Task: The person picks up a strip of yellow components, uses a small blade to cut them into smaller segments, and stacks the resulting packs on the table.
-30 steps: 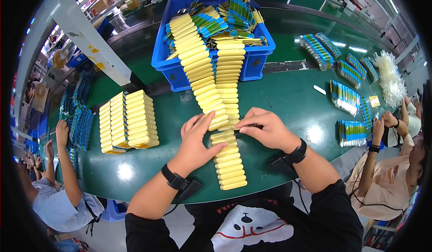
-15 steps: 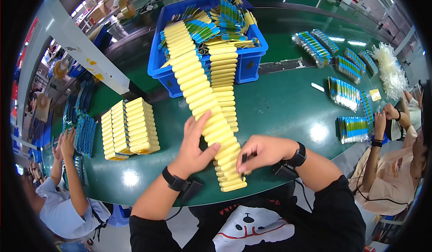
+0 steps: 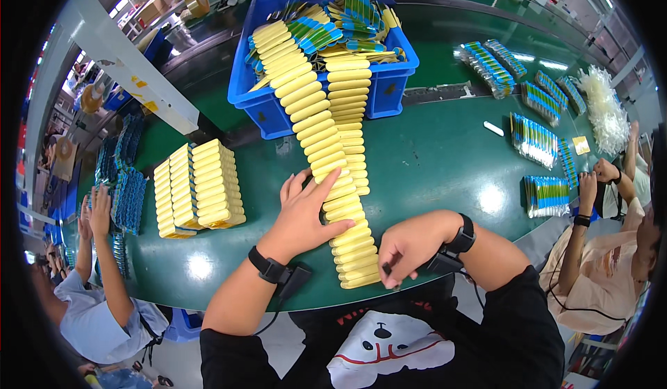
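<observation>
The spread left hand [image 3: 302,214] touches the yellow strip [image 3: 355,255] — beside its near end, the right hand [image 3: 419,242] grips a dark object [image 3: 387,269].

the right hand [image 3: 419,245] mostly hides a small dark object [image 3: 386,269].

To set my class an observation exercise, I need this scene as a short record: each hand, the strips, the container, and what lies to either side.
Left hand: spread, resting on the yellow strip
Right hand: closed around a small dark object, beside the strip's near end; contact unclear
Second strip: also hangs from the bin
Container: blue bin, heaped, on a green table
Left side: stacked yellow strips
Right side: blue-and-green packs, white bundle
</observation>
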Tool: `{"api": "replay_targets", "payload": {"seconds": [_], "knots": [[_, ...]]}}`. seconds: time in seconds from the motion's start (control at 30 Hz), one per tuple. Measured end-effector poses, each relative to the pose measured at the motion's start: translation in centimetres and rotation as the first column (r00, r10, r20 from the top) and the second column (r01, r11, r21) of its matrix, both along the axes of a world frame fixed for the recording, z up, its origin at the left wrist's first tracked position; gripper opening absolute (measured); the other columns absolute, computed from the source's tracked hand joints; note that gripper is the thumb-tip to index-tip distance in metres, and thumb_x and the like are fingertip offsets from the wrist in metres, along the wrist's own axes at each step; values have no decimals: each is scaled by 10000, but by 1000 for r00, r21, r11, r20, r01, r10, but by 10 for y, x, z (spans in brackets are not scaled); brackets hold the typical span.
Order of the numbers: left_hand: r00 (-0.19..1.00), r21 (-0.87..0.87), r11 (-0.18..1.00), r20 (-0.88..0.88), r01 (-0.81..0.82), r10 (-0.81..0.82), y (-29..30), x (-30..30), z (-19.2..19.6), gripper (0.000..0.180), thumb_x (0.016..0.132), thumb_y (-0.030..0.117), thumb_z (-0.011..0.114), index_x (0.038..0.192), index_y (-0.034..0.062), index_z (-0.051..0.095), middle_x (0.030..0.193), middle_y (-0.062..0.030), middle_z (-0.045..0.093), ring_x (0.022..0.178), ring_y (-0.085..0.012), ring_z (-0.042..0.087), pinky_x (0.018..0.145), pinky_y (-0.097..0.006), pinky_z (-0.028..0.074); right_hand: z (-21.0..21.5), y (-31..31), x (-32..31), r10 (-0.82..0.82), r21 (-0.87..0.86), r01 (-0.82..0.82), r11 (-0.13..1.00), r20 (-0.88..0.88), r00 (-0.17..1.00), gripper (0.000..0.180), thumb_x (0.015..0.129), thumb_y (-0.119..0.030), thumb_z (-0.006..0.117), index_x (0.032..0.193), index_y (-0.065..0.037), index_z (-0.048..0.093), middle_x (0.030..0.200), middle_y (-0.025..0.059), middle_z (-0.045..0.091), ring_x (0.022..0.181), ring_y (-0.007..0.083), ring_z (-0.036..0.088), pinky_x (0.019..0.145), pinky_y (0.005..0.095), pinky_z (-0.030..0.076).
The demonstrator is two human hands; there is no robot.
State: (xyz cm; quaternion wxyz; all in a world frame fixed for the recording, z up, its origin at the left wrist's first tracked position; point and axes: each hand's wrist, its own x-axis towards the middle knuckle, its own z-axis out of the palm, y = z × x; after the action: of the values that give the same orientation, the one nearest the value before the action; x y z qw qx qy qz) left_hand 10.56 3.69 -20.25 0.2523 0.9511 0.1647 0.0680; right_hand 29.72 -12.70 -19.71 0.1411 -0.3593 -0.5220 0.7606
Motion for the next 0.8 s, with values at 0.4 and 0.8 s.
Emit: {"api": "replay_targets", "payload": {"seconds": [0.4, 0.8], "knots": [[998, -21, 999, 52, 34, -33, 1, 0, -5, 940, 748, 457, 821, 1530, 150, 402, 1494, -180, 483, 1401, -480, 314, 1181, -543, 170, -21, 30, -9, -770, 755, 561, 339, -120, 626, 217, 897, -114, 728, 1111, -101, 756, 822, 63, 628, 779, 192, 614, 697, 316, 488], [995, -97, 995, 97, 17, -7, 1, -2, -3, 934, 790, 446, 780, 1548, 106, 352, 1495, -185, 479, 1421, -435, 303, 1180, -538, 151, -8, 16, 10, -850, 792, 532, 300, -32, 526, 147, 906, -98, 714, 1047, -76, 750, 935, 67, 634, 810, 201, 621, 719, 324, 503]]}}
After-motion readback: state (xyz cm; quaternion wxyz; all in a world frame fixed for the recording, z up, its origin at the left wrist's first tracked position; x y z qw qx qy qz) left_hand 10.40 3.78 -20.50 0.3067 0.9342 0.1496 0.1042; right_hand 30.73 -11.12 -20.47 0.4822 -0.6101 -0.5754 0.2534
